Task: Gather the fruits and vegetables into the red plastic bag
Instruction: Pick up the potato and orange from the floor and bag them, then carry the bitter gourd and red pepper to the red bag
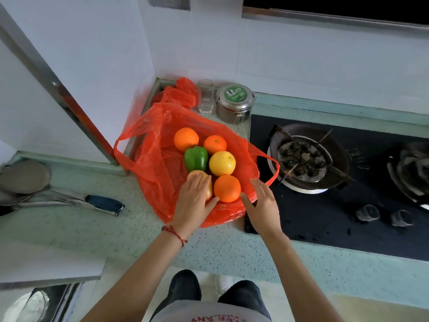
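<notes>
Two bare hands reach over the near edge of a red plastic bag (151, 163) that lies spread flat on the speckled countertop (116, 228). Left hand (193, 201), a red string bracelet (174, 233) at its wrist, lies palm-down on a yellowish onion (207, 185), fingers loosely curved over it without closing around it. Right hand (262, 205) hovers with fingers spread and holds nothing; its thumb points toward the nearest orange (227, 188), just beside it. Whether its fingertips touch the plastic cannot be told. All six pieces sit on top of the flattened bag: past the onion, a green bell pepper (196, 158) and a yellow citrus fruit (222, 163) side by side, then two more oranges, one at the far left (186, 139), one at the far right (215, 144). Bag handles loop out left and right. Farther back stand a clear glass (205, 96) and a lidded steel tin (234, 102). A black gas hob (348, 205) lies to the right, a knife (102, 203) to the left.
</notes>
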### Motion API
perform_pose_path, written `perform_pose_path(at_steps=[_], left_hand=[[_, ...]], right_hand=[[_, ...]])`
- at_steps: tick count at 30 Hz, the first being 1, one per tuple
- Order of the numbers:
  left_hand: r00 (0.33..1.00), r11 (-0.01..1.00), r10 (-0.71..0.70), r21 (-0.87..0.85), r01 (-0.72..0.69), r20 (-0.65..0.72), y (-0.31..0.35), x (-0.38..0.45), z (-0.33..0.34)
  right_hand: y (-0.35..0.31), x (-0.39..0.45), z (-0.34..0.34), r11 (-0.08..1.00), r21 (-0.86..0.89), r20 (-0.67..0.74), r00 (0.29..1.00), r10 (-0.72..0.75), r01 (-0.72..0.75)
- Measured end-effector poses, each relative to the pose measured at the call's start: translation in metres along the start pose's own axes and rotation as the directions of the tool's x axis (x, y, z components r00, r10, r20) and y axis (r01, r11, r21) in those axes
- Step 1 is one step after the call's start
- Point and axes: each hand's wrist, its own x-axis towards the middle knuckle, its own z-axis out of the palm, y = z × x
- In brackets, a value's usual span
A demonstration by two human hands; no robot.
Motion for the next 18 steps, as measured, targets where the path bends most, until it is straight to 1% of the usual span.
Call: perform_pose_path(at_steps=[2,4,8,12,15,18], left_hand=[[0.997,0.998,0.061,0.033,-0.062,0.039,-0.002,0.0,-0.001],[0.988,0.99,0.127,0.045,-0.131,0.091,-0.006,0.0,-0.003],[0.946,0.961,0.249,0.066,-0.267,0.208,-0.011,-0.002,-0.003],[0.883,0.903,0.403,0.052,-0.426,0.241,-0.001,-0.002,-0.001],[0.834,0.862,0.488,0.009,-0.507,0.258,0.019,-0.003,-0.002],[0.784,0.817,0.565,-0.041,-0.575,0.258,0.045,-0.009,0.0]], right_hand=[[0.001,-0.012,0.001,0.995,-0.094,-0.017,1.0,0.016,-0.017],[0.002,-0.025,0.003,0.984,-0.167,-0.067,0.996,0.053,-0.064],[0.003,-0.056,0.009,0.935,-0.278,-0.133,0.973,0.19,-0.221],[0.0,-0.09,0.006,0.9,-0.292,-0.272,0.93,0.247,-0.325],[-0.002,-0.117,-0.004,0.869,-0.294,-0.351,0.891,0.289,-0.397],[-0.001,-0.147,-0.018,0.829,-0.287,-0.449,0.832,0.327,-0.481]])
